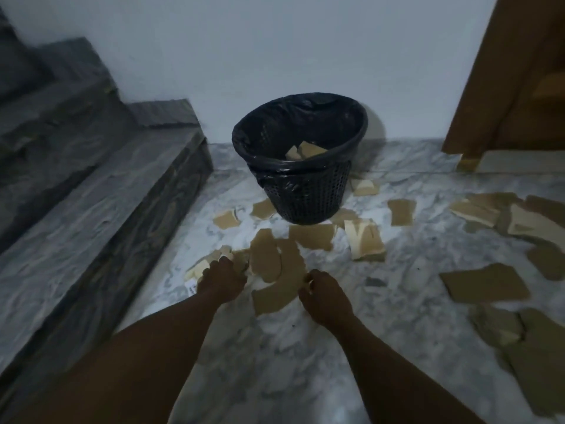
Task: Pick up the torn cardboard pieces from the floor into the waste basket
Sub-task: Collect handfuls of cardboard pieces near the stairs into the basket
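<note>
Several torn brown cardboard pieces [312,235] lie scattered over the marble floor [321,347]. A black mesh waste basket [305,197] with a black liner stands by the wall, with a few pieces [307,150] inside. My left hand [221,281] reaches down onto a small pile of scraps [214,258] near the step, fingers curled around them. My right hand [324,296] pinches the edge of a curved cardboard piece [275,295] in front of me.
Dark stone stairs [101,194] rise along the left. A brown wooden door [507,71] stands at the right, against a white wall [275,41]. More large cardboard pieces [486,286] cover the floor to the right.
</note>
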`<state>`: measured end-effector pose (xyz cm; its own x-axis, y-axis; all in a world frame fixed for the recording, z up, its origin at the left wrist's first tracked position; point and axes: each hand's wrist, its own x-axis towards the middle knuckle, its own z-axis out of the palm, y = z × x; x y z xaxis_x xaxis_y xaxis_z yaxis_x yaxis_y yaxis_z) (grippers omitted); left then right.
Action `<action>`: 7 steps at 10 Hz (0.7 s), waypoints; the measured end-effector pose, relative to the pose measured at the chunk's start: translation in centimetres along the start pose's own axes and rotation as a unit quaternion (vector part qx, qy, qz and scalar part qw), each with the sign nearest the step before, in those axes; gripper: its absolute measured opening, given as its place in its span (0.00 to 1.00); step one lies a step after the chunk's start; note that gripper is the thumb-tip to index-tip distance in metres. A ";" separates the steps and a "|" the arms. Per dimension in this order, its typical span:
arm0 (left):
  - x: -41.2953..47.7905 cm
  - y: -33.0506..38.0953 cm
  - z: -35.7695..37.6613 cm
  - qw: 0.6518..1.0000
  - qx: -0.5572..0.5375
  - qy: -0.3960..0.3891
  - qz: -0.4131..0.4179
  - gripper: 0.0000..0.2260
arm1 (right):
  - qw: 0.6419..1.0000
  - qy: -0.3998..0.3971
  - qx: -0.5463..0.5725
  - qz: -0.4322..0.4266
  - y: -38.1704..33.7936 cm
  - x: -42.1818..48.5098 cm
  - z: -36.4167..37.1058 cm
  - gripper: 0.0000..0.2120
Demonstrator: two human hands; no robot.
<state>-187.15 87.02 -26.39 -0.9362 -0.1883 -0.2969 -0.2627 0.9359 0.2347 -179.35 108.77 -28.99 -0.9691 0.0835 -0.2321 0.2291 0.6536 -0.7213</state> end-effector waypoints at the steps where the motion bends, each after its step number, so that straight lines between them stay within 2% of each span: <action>1: 2.2 0.9 0.1 0.999 -0.040 0.017 0.000 0.27 | 0.999 -0.021 -0.037 0.001 -3.1 2.0 0.3 0.16; 2: 4.5 2.9 1.4 1.000 -0.025 -0.001 0.008 0.25 | 0.999 0.019 -0.026 0.020 -6.3 4.7 0.2 0.10; 3: 7.5 5.8 2.9 0.993 -0.054 0.100 -0.006 0.12 | 0.993 -0.012 -0.098 0.057 -7.0 6.6 0.2 0.08; 4: 9.0 5.9 4.2 0.993 -0.118 0.011 -0.018 0.18 | 0.973 -0.006 -0.066 0.222 -5.4 5.5 1.5 0.29; 5: 8.6 8.2 3.3 0.985 -0.161 -0.065 -0.021 0.21 | 0.944 0.061 -0.074 0.316 -4.8 2.8 3.7 0.43; 6: 8.1 9.3 4.1 0.985 -0.138 -0.104 0.010 0.23 | 0.930 0.104 -0.041 0.350 -4.4 2.9 4.5 0.40; 7: 7.3 9.0 5.9 0.989 -0.088 -0.089 0.076 0.25 | 0.926 0.055 -0.047 0.371 -2.5 5.3 3.9 0.38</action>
<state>-194.94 95.84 -31.88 -0.9164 0.0207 -0.3997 -0.1732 0.8798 0.4426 -184.67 104.65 -30.93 -0.5529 0.6089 -0.5688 0.8315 0.4472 -0.3295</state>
